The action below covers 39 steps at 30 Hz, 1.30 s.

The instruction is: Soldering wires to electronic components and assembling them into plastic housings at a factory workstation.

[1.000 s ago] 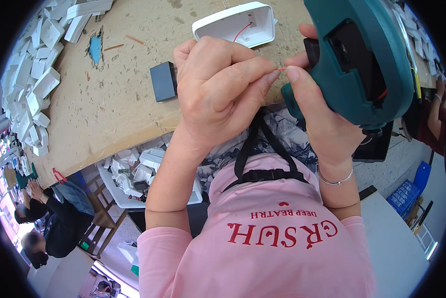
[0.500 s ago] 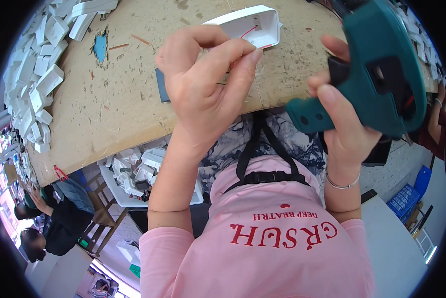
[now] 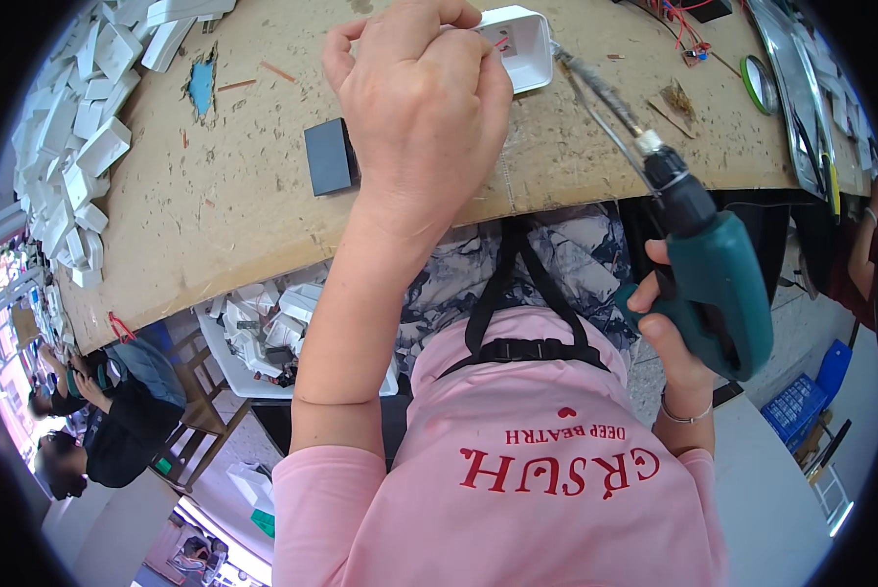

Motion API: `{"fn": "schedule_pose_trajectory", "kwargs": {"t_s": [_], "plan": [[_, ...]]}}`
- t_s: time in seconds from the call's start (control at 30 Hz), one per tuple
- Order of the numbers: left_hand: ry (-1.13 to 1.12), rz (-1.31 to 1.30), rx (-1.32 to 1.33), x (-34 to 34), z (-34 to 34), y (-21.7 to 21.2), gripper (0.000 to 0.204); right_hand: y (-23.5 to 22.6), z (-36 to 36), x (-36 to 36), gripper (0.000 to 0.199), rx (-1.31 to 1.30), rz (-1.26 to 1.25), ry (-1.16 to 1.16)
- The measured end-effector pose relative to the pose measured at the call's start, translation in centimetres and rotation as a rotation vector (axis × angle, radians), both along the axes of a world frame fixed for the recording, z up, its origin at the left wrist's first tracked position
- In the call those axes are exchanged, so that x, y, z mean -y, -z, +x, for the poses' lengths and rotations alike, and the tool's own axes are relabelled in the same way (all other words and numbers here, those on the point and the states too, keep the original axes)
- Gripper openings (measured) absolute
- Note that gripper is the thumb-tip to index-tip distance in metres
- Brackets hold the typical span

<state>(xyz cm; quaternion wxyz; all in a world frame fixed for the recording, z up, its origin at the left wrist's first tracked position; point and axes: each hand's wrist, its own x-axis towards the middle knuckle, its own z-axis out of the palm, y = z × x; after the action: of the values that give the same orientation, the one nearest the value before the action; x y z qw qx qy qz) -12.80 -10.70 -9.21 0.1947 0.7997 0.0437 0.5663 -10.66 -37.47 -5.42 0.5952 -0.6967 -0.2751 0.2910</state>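
Note:
My left hand (image 3: 421,103) is closed with curled fingers over the left part of a white plastic housing (image 3: 529,49). Its fingertips are hidden, so what they pinch does not show. A short red wire (image 3: 500,42) appears inside the housing beside the fingers. In my right hand (image 3: 669,342) is a green pistol-shaped soldering gun (image 3: 718,289), my fingers wrapped round its handle. A long shaft and a thin tube run from its black nose to the housing's right side; whether the tip touches cannot be made out.
White plastic casings (image 3: 87,147) pile up at the left. A dark block (image 3: 329,157) lies beside my left wrist. Right of the housing are tangled red wires (image 3: 688,39) and a green roll of tape (image 3: 758,84). A bin of parts (image 3: 263,333) stands below the table edge; other people work nearby.
My left hand has moved up, away from me, onto the housing. My right hand has lowered and turned the soldering gun, bringing its tip beside the housing's right side.

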Motion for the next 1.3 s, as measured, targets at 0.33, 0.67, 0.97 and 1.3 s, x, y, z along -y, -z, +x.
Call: {"fn": "schedule_pose_trajectory", "kwargs": {"t_s": [0.33,0.67,0.97,1.3], "plan": [[0.199,0.01,0.37,-0.3,1.1,0.7,0.01,0.4,0.9,-1.9,0.027,-0.006,0.072,-0.071],[0.174,-0.031,0.259,-0.3,0.6,1.2,0.007,0.6,1.7,-2.5,0.02,0.092,0.043,-0.053],[0.142,0.071,0.322,-0.4,1.1,0.9,0.007,1.0,2.1,-2.5,0.037,0.208,0.002,-0.022],[0.125,0.111,0.364,-0.6,1.5,1.1,0.008,1.3,2.5,-2.5,0.041,0.2,-0.073,-0.029]]}}
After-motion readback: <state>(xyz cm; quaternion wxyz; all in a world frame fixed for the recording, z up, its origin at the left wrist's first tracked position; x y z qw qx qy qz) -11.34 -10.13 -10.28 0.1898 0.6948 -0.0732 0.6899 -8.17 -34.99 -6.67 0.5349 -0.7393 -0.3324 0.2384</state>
